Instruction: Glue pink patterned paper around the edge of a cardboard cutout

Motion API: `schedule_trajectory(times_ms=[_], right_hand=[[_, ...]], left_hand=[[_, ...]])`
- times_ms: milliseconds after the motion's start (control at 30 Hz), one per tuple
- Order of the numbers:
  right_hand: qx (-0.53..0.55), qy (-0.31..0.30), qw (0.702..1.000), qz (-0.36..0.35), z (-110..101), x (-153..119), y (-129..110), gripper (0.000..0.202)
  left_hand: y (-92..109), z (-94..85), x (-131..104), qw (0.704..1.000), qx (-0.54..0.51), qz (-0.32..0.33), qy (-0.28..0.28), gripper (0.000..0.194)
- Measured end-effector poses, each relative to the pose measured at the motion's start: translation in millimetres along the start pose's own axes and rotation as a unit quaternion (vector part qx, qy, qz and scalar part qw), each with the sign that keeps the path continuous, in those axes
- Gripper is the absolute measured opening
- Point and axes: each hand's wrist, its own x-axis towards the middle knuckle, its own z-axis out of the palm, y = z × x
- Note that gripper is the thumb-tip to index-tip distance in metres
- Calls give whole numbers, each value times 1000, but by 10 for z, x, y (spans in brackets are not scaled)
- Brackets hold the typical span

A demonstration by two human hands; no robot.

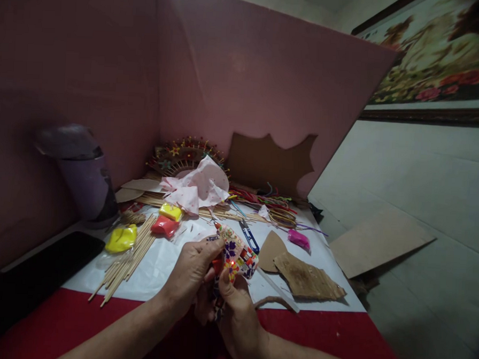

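Note:
A piece of floral-patterned cloth (238, 252), with purple, orange and red flowers, is held up above the front part of the table. My left hand (197, 263) grips its left side, thumb and fingers closed on it. From below and to the right, my right hand (236, 308) pinches the cloth, its thumb on the front. A small reddish tip (216, 226) sticks out at the cloth's top left; what it belongs to is hidden. Blue-handled thread snips (250, 237) lie just behind the cloth.
Wooden sticks (133, 254) and yellow (122, 238) and red packets (165, 226) lie left. Cardboard pieces (309, 277) and a magenta packet (299, 239) lie right. Behind are pink cloth (199, 185) and cords (258, 198). A purple cup (89, 185) and black phone-like slab (54, 261) stand far left.

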Motion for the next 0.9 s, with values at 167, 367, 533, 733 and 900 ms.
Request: schedule_trajectory(times_ms=[167, 367, 533, 733, 900], right_hand=[[58, 24, 998, 20, 15, 1, -65, 38], [46, 25, 999, 7, 9, -15, -60, 34], [3, 9, 1000, -20, 8, -16, 2, 33], [-38, -14, 999, -36, 4, -6, 57, 36], [-15, 0, 1000, -25, 9, -30, 51, 35]], left_hand=[[50, 43, -27, 996, -71, 12, -59, 27], [27, 60, -31, 995, -74, 10, -60, 25], [26, 65, -72, 997, -64, 15, -33, 31], [24, 59, -76, 999, -51, -2, -9, 32], [33, 49, -64, 998, -49, -21, -30, 34]])
